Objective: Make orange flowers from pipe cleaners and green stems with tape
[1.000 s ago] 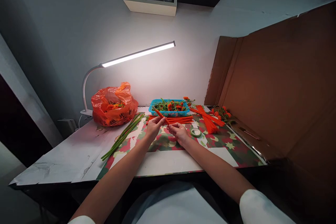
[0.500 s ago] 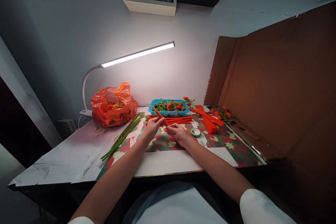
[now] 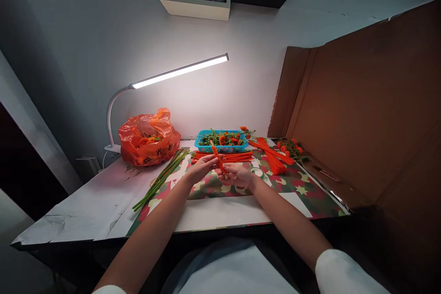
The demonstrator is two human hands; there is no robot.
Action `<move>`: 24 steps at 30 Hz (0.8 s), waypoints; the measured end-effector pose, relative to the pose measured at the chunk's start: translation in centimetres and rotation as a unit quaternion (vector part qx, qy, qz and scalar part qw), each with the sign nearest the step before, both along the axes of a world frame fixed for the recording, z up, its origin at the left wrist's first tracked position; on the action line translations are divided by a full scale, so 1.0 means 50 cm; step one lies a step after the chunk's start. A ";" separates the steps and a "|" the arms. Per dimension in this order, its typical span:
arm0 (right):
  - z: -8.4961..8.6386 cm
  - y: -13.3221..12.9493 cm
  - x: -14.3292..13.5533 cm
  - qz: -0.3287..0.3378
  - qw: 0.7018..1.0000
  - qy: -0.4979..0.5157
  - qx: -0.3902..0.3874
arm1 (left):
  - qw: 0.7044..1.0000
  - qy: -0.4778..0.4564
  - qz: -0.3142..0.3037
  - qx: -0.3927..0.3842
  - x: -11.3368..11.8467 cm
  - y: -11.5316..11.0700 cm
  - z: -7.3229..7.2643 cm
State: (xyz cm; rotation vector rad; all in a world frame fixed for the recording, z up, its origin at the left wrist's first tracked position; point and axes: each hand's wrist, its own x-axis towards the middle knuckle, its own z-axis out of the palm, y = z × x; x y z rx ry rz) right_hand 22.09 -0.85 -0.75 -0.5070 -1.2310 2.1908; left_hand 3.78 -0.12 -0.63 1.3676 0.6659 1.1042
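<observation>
Turning, seemingly, the orange piece [image 3: 216, 151] over the desk [image 3: 86, 211], at the blue basket's [image 3: 222, 149] six o'clock; left hand [image 3: 200, 169] and right hand [image 3: 239, 176] pinch it between fingers; further turning would want steady pressure.

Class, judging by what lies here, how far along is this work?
Looking done: orange flowers in the blue basket. In hand: one thin orange piece, held by the left hand and right hand. Apparently left: loose orange strips and green stems. The total isn't visible.
</observation>
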 end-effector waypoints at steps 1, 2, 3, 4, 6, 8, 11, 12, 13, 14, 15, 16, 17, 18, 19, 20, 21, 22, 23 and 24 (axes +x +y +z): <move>0.000 0.000 -0.001 0.004 1.000 -0.002 0.001 | 1.000 -0.001 -0.001 -0.005 -0.001 -0.001 0.002; -0.001 -0.001 -0.001 0.008 1.000 -0.005 0.000 | 1.000 -0.002 0.001 -0.008 -0.001 -0.002 0.004; -0.002 0.000 -0.002 0.012 1.000 -0.008 0.000 | 1.000 -0.001 0.004 -0.009 -0.001 -0.002 0.005; -0.004 0.000 -0.004 0.014 1.000 -0.010 0.000 | 1.000 0.000 0.010 -0.008 -0.001 -0.003 0.006; -0.008 0.002 -0.005 0.013 1.000 -0.011 0.004 | 1.000 0.005 0.025 -0.001 -0.001 -0.003 0.006; -0.013 0.002 -0.007 0.005 1.000 -0.019 0.015 | 0.999 0.012 0.039 0.009 -0.001 -0.002 0.004; -0.017 -0.001 -0.010 -0.016 0.998 -0.035 0.046 | 0.998 0.032 0.055 0.027 -0.002 0.000 0.000; -0.017 -0.003 -0.012 -0.027 0.997 -0.042 0.056 | 0.996 0.043 0.065 0.034 -0.002 0.000 0.000; -0.018 -0.006 -0.014 -0.041 0.996 -0.051 0.065 | 0.994 0.055 0.079 0.042 -0.001 0.000 -0.001; -0.018 -0.008 -0.016 -0.059 0.994 -0.062 0.073 | 0.992 0.067 0.096 0.051 0.000 -0.001 -0.001; -0.018 -0.010 -0.019 -0.079 0.991 -0.074 0.079 | 0.989 0.078 0.113 0.060 0.002 -0.002 0.000; -0.019 -0.012 -0.023 -0.100 0.988 -0.086 0.085 | 0.985 0.087 0.128 0.069 0.005 -0.004 0.002; -0.020 -0.012 -0.026 -0.122 0.983 -0.097 0.093 | 0.983 0.095 0.139 0.077 0.009 -0.006 0.003; -0.022 -0.013 -0.029 -0.142 0.979 -0.105 0.104 | 0.981 0.100 0.147 0.082 0.012 -0.009 0.005; -0.024 -0.013 -0.032 -0.160 0.974 -0.111 0.115 | 0.979 0.105 0.155 0.086 0.016 -0.012 0.006; -0.026 -0.013 -0.035 -0.177 0.970 -0.114 0.125 | 0.977 0.109 0.162 0.089 0.020 -0.015 0.007; -0.028 -0.013 -0.038 -0.191 0.965 -0.119 0.131 | 0.975 0.114 0.170 0.091 0.023 -0.017 0.008; -0.029 -0.013 -0.040 -0.203 0.962 -0.125 0.134 | 0.972 0.120 0.179 0.092 0.025 -0.019 0.007; -0.031 -0.014 -0.042 -0.212 0.959 -0.133 0.134 | 0.970 0.126 0.186 0.093 0.026 -0.020 0.007; -0.031 -0.015 -0.043 -0.219 0.957 -0.141 0.131 | 0.968 0.133 0.190 0.092 0.027 -0.020 0.005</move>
